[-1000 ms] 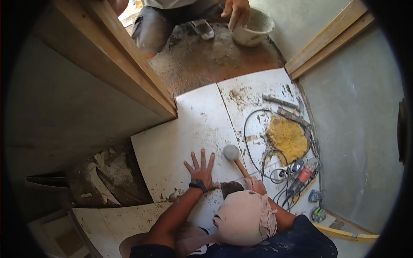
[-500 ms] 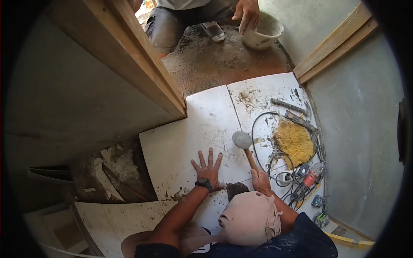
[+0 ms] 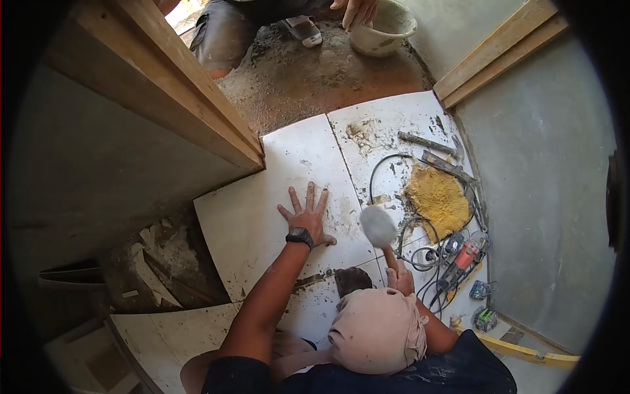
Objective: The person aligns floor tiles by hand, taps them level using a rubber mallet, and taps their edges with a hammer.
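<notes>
My left hand (image 3: 308, 218) lies flat with fingers spread on a large white floor tile (image 3: 252, 223); a black watch is on the wrist. My right hand (image 3: 401, 280) grips the wooden handle of a rubber mallet (image 3: 378, 226), whose grey head is slightly blurred above the tiles, to the right of my left hand. A dark patch (image 3: 352, 281) shows on the floor between my arms. The pinkish head cloth (image 3: 377, 331) covers part of the lower view.
To the right are a yellow sponge-like pad (image 3: 438, 200), a hammer (image 3: 426, 144), a red angle grinder (image 3: 464, 257) with its cable, and a yellow level (image 3: 525, 349). Broken tile pieces (image 3: 152, 276) lie at left. Beyond the door frame (image 3: 190, 85), another person kneels by a bucket (image 3: 382, 36).
My left hand has slid farther forward on the tile, still spread flat. The mallet head looks larger and nearer the camera, lifted in my right hand. The view has shifted slightly.
</notes>
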### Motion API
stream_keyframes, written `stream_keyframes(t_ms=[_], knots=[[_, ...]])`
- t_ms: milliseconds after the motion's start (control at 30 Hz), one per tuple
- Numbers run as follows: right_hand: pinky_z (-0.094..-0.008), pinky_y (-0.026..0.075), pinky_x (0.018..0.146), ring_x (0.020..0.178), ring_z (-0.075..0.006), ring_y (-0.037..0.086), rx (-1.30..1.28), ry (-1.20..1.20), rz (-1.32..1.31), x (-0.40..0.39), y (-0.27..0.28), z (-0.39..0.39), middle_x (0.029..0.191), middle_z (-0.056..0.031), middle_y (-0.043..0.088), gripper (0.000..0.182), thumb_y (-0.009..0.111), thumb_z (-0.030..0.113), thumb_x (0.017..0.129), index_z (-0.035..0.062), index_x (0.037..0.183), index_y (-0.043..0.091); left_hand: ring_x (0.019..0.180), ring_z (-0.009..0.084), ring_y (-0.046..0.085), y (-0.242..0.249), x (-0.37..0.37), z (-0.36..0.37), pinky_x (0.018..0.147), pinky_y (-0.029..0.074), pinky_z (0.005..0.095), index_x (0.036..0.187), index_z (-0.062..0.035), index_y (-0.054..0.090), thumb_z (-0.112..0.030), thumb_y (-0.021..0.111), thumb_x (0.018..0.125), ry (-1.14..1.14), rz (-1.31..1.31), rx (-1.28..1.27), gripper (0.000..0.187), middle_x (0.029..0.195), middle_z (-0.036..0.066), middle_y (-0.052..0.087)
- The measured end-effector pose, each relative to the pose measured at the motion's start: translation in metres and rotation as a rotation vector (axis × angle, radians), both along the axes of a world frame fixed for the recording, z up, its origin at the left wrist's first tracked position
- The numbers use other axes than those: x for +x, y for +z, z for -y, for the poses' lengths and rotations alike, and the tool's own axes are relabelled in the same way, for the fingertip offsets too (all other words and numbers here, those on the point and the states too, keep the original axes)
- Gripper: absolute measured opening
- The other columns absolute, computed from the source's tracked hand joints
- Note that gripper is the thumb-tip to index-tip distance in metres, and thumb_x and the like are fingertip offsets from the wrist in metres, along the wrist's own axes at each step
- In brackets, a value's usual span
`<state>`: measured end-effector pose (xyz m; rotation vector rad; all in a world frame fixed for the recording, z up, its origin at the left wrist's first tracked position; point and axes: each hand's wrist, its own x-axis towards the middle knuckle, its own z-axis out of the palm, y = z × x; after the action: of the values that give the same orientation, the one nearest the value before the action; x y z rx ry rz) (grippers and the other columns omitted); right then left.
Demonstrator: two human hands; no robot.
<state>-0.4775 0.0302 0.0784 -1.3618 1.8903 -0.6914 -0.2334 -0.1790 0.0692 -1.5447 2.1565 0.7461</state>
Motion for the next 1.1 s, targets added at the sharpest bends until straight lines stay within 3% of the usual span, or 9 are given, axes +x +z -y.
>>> stream_keyframes(t_ms=[67, 267, 467, 533, 600, 733, 767, 1000, 1100], knots=[[-0.0582, 0.047, 0.067, 0.073, -0.0536, 0.062, 0.437, 0.004, -0.215, -0.001, -0.004, -0.01, 0.075, -0.0287, 0.063, 0.043, 0.05, 0.044, 0.101, 0.0017, 0.096, 0.055, 0.149, 0.0577, -0.01, 0.0, -0.002, 0.0, 0.103, 0.015, 0.0875, 0.164, -0.0279, 0.013, -0.074, 0.087, 0.049, 0.001, 0.031, 0.019, 0.144, 0.172, 0.009, -0.006], [-0.0578, 0.047, 0.067, 0.076, -0.0516, 0.064, 0.446, 0.014, -0.253, 0.007, -0.014, 0.0, 0.075, -0.0296, 0.065, 0.041, 0.053, 0.041, 0.101, 0.0002, 0.098, 0.056, 0.15, 0.0572, -0.01, 0.003, -0.006, -0.003, 0.102, 0.015, 0.0875, 0.164, -0.0269, 0.01, -0.073, 0.087, 0.049, 0.02, 0.023, 0.042, 0.146, 0.171, 0.012, -0.007], [-0.0486, 0.046, 0.058, 0.06, -0.0446, 0.058, 0.057, -0.05, 0.129, -0.004, 0.02, -0.012, 0.068, -0.0221, 0.061, 0.038, 0.053, 0.037, 0.101, 0.0003, 0.094, 0.055, 0.152, 0.0538, -0.007, -0.006, 0.002, -0.042, 0.103, 0.012, 0.0875, 0.164, -0.0224, 0.009, -0.068, 0.089, 0.049, -0.041, -0.026, 0.045, 0.147, 0.171, 0.015, -0.006], [-0.0516, 0.047, 0.06, 0.065, -0.0478, 0.06, 0.126, -0.046, 0.141, -0.016, -0.005, -0.039, 0.072, -0.0238, 0.063, 0.04, 0.055, 0.041, 0.1, 0.0011, 0.095, 0.055, 0.154, 0.0471, -0.008, -0.007, 0.008, -0.059, 0.105, 0.01, 0.0864, 0.164, -0.0241, 0.009, -0.061, 0.091, 0.053, -0.101, -0.04, 0.059, 0.143, 0.171, 0.012, -0.005], [-0.0553, 0.048, 0.065, 0.074, -0.0512, 0.063, 0.569, -0.03, -0.113, -0.02, -0.018, -0.062, 0.078, -0.0265, 0.066, 0.042, 0.057, 0.044, 0.099, 0.0016, 0.097, 0.055, 0.155, 0.0452, -0.007, -0.007, 0.008, -0.072, 0.105, 0.01, 0.0864, 0.164, -0.0244, 0.009, -0.06, 0.091, 0.054, -0.115, -0.068, 0.058, 0.142, 0.171, 0.012, -0.004], [-0.0567, 0.048, 0.068, 0.08, -0.0518, 0.064, 0.495, 0.032, -0.091, -0.016, -0.02, -0.078, 0.077, -0.0295, 0.066, 0.043, 0.057, 0.045, 0.099, 0.0019, 0.099, 0.055, 0.155, 0.0456, -0.006, 0.004, 0.012, -0.074, 0.105, 0.011, 0.0866, 0.164, -0.0224, 0.01, -0.059, 0.091, 0.055, -0.116, -0.058, 0.082, 0.141, 0.171, 0.012, -0.001], [-0.0562, 0.048, 0.067, 0.08, -0.0508, 0.065, 0.515, -0.196, 0.13, -0.035, -0.091, -0.111, 0.077, -0.0292, 0.066, 0.043, 0.059, 0.045, 0.098, 0.0022, 0.097, 0.056, 0.155, 0.0456, -0.005, 0.006, 0.01, -0.074, 0.105, 0.011, 0.0866, 0.164, -0.0215, 0.011, -0.059, 0.091, 0.055, -0.118, -0.078, 0.05, 0.14, 0.171, 0.013, 0.0], [-0.0573, 0.048, 0.067, 0.08, -0.0524, 0.064, 0.373, -0.073, 0.221, -0.019, -0.027, -0.081, 0.078, -0.0283, 0.066, 0.046, 0.058, 0.049, 0.097, 0.0033, 0.1, 0.056, 0.154, 0.0476, -0.003, -0.023, 0.012, -0.084, 0.104, 0.014, 0.0867, 0.163, -0.0207, 0.014, -0.061, 0.09, 0.052, -0.125, -0.098, -0.067, 0.14, 0.171, 0.016, 0.003], [-0.0575, 0.048, 0.067, 0.079, -0.0533, 0.063, 0.665, 0.024, -0.295, -0.017, -0.018, -0.084, 0.076, -0.0284, 0.065, 0.044, 0.057, 0.048, 0.098, 0.0041, 0.1, 0.056, 0.154, 0.0475, -0.003, -0.021, 0.011, -0.086, 0.104, 0.013, 0.0868, 0.163, -0.0208, 0.014, -0.06, 0.09, 0.052, -0.126, -0.109, -0.076, 0.14, 0.171, 0.016, 0.003]])
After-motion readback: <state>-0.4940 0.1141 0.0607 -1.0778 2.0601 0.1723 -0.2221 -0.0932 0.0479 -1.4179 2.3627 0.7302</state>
